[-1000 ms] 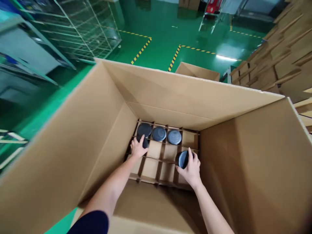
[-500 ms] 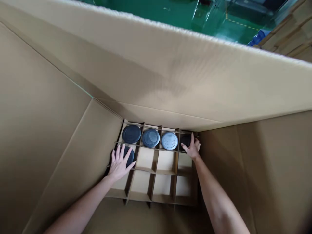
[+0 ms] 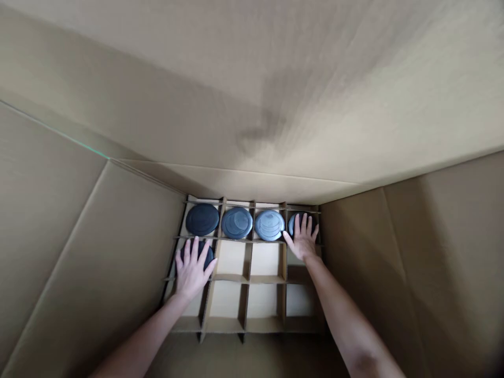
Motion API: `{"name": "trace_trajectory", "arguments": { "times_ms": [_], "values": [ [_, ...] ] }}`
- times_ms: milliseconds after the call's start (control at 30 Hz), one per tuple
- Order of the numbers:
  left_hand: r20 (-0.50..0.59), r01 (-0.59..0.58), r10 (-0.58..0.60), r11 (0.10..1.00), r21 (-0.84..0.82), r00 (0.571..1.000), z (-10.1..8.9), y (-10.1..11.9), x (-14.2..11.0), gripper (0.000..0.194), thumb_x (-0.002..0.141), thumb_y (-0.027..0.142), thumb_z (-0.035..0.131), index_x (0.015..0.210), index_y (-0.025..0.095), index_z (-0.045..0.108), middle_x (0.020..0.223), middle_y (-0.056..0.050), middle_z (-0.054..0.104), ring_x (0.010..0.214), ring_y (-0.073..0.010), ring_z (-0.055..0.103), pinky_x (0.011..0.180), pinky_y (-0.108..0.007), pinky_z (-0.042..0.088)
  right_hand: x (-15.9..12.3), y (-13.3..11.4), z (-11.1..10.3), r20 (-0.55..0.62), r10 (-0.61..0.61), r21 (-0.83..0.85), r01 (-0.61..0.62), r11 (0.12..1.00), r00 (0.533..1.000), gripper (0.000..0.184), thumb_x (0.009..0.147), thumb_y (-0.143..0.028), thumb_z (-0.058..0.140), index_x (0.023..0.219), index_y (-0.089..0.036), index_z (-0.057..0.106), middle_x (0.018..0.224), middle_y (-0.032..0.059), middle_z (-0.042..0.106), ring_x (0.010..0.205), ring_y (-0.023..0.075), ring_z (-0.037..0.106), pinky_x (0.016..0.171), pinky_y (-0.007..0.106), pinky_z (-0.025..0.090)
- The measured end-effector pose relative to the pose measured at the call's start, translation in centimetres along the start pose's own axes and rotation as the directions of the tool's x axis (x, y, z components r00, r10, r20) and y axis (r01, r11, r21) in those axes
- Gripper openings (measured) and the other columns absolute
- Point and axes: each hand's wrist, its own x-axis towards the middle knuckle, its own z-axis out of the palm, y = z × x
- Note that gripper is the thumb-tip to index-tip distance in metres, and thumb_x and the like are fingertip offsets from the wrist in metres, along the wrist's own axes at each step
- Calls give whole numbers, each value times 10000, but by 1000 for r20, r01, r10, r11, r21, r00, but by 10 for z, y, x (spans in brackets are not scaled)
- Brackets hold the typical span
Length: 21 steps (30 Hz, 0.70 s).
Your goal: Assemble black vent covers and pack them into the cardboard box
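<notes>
Deep in a cardboard box, a cardboard divider grid holds several dark round parts with disc-shaped tops. My left hand lies with spread fingers over a black round part in the second row's left compartment. At the far row's right end, my right hand rests open over another round part, mostly hidden under the fingers. A black disc, a grey-blue disc and a shinier grey disc fill the other far-row compartments.
Tall cardboard walls surround the grid: the far wall, the left wall and the right wall. Thin divider edges stand up between compartments. Shadow darkens the box floor in front of the grid.
My right hand has gone from gripping the round part at its sides to lying flat over it. The part's top now faces up. My view has tipped down into the box.
</notes>
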Motion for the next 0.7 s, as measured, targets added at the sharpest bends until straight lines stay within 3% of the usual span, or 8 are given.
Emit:
{"name": "trace_trajectory", "arguments": {
  "times_ms": [233, 367, 433, 500, 600, 700],
  "values": [
    [-47, 142, -144, 988, -61, 988, 7, 4, 9, 574, 1008, 427, 284, 1434, 89, 467, 1595, -241, 139, 1468, -373, 186, 1158, -612, 198, 14, -2, -16, 206, 79, 84, -98, 992, 975, 801, 961, -681, 144, 1560, -213, -107, 1627, 94, -170, 1482, 361, -151, 1117, 714, -8],
    [152, 257, -243, 962, -86, 958, 9, 5, 19, 556, 989, 370, 352, 1479, 114, 405, 1620, -193, 70, 1503, -331, 29, 1193, -601, 83, -9, -6, -39, 239, 86, 180, -131, 975, 967, 706, 995, -623, 158, 1572, -265, -33, 1634, 76, -146, 1498, 338, -101, 1140, 689, 52],
    [248, 295, -268, 952, -80, 931, 4, 4, 21, 573, 969, 369, 420, 1493, 137, 388, 1622, -177, 90, 1505, -315, 42, 1203, -581, 79, -36, -13, -59, 235, 123, 214, -175, 961, 964, 679, 1015, -576, 212, 1581, -238, 51, 1640, 118, -74, 1506, 332, -34, 1156, 659, 92],
    [289, 313, -281, 947, -71, 915, -8, 5, 22, 577, 954, 387, 474, 1485, 171, 407, 1615, -166, 144, 1499, -309, 111, 1202, -569, 127, -72, -24, -86, 284, 57, 262, -134, 956, 957, 668, 1018, -543, 294, 1571, -184, 189, 1634, 160, 73, 1503, 342, 66, 1165, 642, 113],
    [281, 366, -332, 928, -76, 900, -35, 19, 22, 568, 946, 391, 497, 1474, 195, 427, 1607, -167, 176, 1489, -346, 137, 1170, -623, 178, -143, -34, -139, 293, -271, 451, 118, 885, 917, 599, 1012, -500, 375, 1484, -132, 414, 1532, 180, 377, 1428, 358, 306, 1167, 643, 145],
    [241, 395, -357, 910, -130, 902, -73, 51, 23, 619, 920, 356, 513, 1476, 108, 401, 1546, -248, 288, 1448, -408, 238, 1090, -654, 317, -231, -25, -186, 53, -502, 640, 356, 681, 863, 508, 1007, -426, 427, 1419, -137, 497, 1406, 159, 539, 1290, 314, 494, 1151, 548, 303]
  ]
}}
